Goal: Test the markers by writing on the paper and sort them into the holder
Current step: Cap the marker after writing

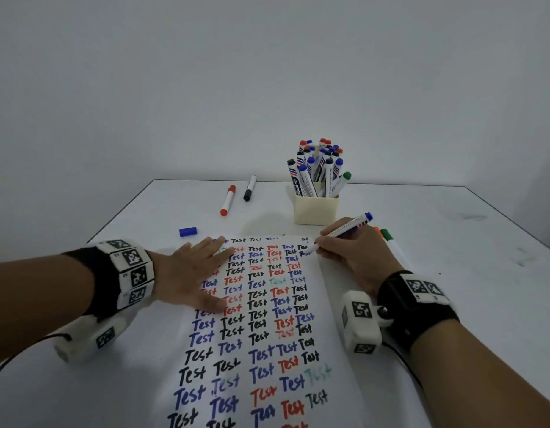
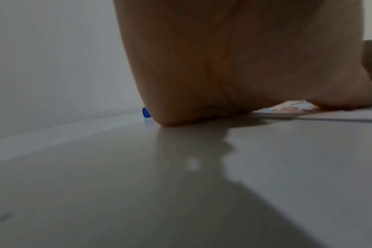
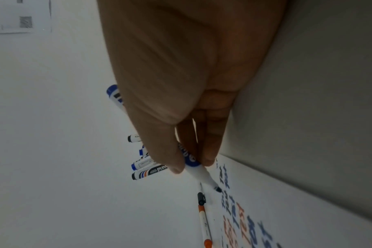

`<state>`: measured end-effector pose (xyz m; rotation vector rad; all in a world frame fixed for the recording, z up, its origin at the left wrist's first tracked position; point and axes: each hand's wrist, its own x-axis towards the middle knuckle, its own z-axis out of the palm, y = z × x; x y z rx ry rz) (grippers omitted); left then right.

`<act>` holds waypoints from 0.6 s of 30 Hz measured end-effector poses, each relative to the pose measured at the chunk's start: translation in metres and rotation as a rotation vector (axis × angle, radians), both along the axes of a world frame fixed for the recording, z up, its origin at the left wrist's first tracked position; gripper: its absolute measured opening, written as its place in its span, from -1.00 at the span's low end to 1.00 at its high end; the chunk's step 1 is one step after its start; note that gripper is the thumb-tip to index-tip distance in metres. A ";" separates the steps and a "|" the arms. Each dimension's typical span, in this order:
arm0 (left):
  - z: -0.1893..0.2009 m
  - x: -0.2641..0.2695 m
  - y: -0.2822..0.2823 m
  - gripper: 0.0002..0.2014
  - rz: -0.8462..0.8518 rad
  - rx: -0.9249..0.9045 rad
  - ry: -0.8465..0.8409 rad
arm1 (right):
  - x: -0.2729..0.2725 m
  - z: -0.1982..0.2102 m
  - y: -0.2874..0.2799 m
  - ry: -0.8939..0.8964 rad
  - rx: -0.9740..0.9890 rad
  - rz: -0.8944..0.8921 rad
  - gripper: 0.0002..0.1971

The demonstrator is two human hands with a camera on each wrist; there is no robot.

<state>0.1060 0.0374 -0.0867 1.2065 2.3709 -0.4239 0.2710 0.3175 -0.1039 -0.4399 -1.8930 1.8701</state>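
Observation:
A white paper [image 1: 267, 329] covered with several rows of "Test" in black, blue, red and green lies on the table. My left hand [image 1: 193, 273] lies flat on its upper left part, fingers straight. My right hand [image 1: 347, 251] pinches an uncapped blue marker [image 1: 344, 231] with its tip on the paper's top right corner [image 3: 218, 189]. The marker's blue cap [image 1: 188, 232] lies left of the paper. A cream holder [image 1: 316, 208] full of several markers stands behind the paper. In the left wrist view my palm [image 2: 223, 67] rests on the table beside the blue cap [image 2: 145, 112].
A red marker [image 1: 228, 200] and a black marker [image 1: 249, 188] lie at the back of the white table [image 1: 453, 242]. A green marker [image 1: 391, 240] and an orange one lie right of my right hand. A grey wall rises behind the table.

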 end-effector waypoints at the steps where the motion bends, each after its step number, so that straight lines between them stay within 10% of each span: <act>1: 0.000 -0.001 0.000 0.34 -0.003 -0.002 -0.002 | -0.001 -0.001 0.001 -0.002 0.014 -0.004 -0.94; 18: 0.004 0.007 0.002 0.24 0.031 0.007 -0.018 | -0.007 -0.005 0.007 -0.064 0.158 0.026 -0.95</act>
